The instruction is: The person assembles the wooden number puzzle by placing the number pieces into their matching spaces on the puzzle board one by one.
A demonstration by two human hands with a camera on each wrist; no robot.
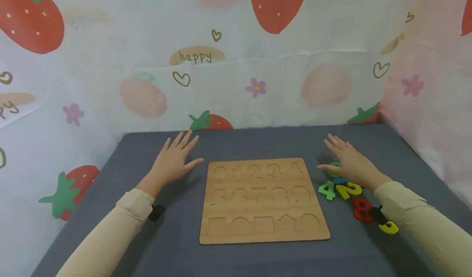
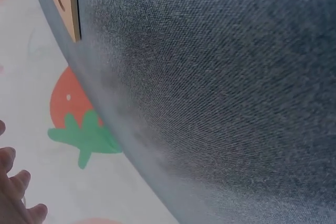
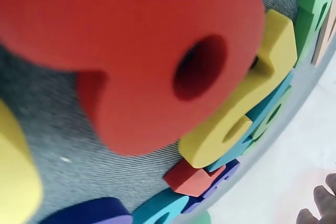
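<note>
A wooden puzzle board [image 1: 264, 201] with recesses for numbers and shapes lies on the dark cloth. To its left my left hand [image 1: 173, 162] hovers with fingers spread, holding nothing. Over on the right, my right hand [image 1: 348, 162] is held out with straight fingers above a group of coloured number pieces. Among them are a green 4 [image 1: 327, 190], a yellow 2 [image 1: 348, 190] and a red 8 [image 1: 363, 210]. A yellow piece [image 1: 389, 228] is partly hidden by the right wrist. In the right wrist view, blue and purple pieces [image 3: 89, 212] also show.
The dark grey cloth [image 1: 177, 244] covers the table. Behind and at both sides hangs a white strawberry-print curtain [image 1: 236, 105]. A small black wrist strap part [image 1: 156, 212] shows under the left sleeve.
</note>
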